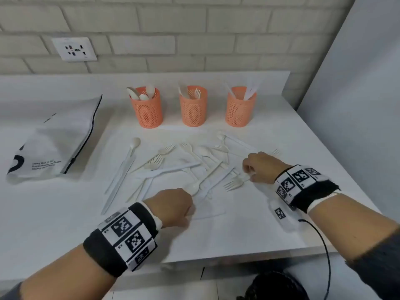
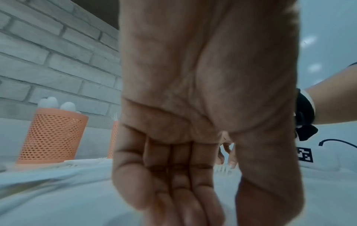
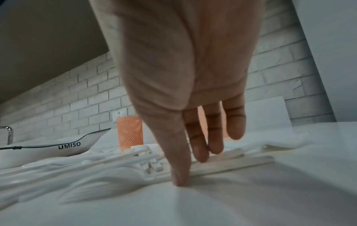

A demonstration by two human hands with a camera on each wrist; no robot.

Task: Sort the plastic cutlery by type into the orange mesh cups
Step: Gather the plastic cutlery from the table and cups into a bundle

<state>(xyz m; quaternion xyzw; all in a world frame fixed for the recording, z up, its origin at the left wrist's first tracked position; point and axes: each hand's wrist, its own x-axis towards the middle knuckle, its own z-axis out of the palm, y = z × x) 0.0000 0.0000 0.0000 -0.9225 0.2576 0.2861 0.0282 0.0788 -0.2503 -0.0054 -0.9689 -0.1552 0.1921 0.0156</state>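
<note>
Three orange mesh cups stand in a row at the back: the left cup holds spoons, the middle cup forks, the right cup knives. Loose white cutlery lies scattered in front of them. My right hand reaches down at the right of the pile. Its thumb and fingertips pinch the handle of a fork lying on the table. My left hand rests near the front, fingers curled in, holding nothing, just below a spoon.
A white zip pouch lies at the left of the white table. The table's front edge runs just behind my wrists, and a grey wall closes the right side. A black cable hangs off the front right.
</note>
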